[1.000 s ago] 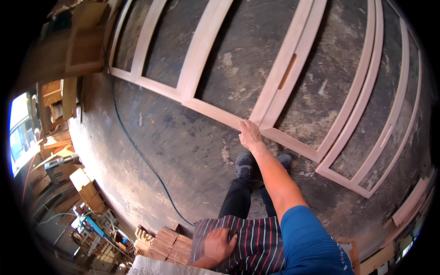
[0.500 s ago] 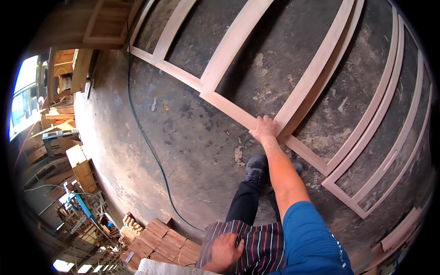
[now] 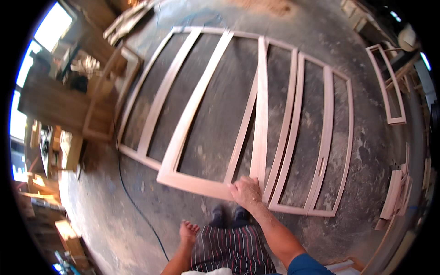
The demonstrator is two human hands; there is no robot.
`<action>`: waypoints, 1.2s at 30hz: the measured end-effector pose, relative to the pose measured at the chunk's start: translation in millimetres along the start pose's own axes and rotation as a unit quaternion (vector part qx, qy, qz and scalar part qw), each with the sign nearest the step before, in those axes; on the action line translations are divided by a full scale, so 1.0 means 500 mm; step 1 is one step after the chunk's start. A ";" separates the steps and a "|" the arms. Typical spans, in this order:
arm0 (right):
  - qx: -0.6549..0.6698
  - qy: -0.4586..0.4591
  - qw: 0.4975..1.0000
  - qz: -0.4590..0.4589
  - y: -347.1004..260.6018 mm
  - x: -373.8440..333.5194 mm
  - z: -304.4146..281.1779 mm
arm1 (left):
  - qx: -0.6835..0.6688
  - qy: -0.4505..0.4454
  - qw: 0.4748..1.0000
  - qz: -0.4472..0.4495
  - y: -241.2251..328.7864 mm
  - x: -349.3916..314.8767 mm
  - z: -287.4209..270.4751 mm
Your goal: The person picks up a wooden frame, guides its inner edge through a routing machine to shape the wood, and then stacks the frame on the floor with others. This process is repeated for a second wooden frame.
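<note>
Landmark is the big wooden frame [image 3: 192, 181] lying flat on the concrete floor [image 3: 105, 215]. Nearest the camera, this side of the frame's near rail: striped trousers [image 3: 231, 250] and dark shoes [image 3: 229, 214], toes just short of the rail. A black cable [image 3: 137, 211] runs across the floor left of the legs and passes the frame's near-left corner. Left hand [image 3: 188, 231] hangs low by the left thigh, well apart from the frame, fingers loosely curled, holding nothing. Right hand [image 3: 246, 191] rests flat on the frame's near rail where a long upright bar meets it, fingers spread and pressed on the wood, palm down, not wrapped around anything. Frame is pale, unfinished wood, several long bars running away from the person, open gaps showing the floor through. Touching its right side lies a second, narrower frame [image 3: 321, 160] of the same pale wood. Right of that, near the edge, stacked wood pieces [image 3: 394, 195]. Further right and back, a small narrow frame [image 3: 389, 87]. Left of the big frame, a wooden workbench [image 3: 59, 105] with clutter and bright windows behind.
</note>
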State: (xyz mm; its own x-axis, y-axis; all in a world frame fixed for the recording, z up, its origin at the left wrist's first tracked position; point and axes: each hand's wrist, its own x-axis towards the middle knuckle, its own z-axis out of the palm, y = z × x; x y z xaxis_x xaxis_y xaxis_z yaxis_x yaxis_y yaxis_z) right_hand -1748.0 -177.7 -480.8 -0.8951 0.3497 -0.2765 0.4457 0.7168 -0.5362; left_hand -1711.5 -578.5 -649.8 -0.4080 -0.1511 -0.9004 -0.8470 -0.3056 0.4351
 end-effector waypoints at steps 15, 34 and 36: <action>0.020 0.585 0.796 0.152 0.019 -0.102 -0.472 | 0.252 -0.406 0.877 -0.052 0.536 -0.346 0.780; 0.707 0.516 0.483 0.022 -0.109 0.098 -0.583 | 0.263 -0.758 0.536 0.263 0.524 -0.235 1.284; 0.674 0.521 0.522 -0.048 -0.272 0.027 -0.713 | 0.193 -0.799 0.552 0.136 0.618 -0.121 1.369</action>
State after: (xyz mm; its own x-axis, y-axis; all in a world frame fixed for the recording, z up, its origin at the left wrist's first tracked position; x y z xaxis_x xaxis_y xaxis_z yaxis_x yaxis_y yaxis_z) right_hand -1824.6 -55.2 -127.4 -0.1216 0.9925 0.0090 -0.6276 -0.0698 -0.7754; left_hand -2181.8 -20.3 -463.1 -0.0557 0.9757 0.2119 -0.5630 -0.2059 0.8004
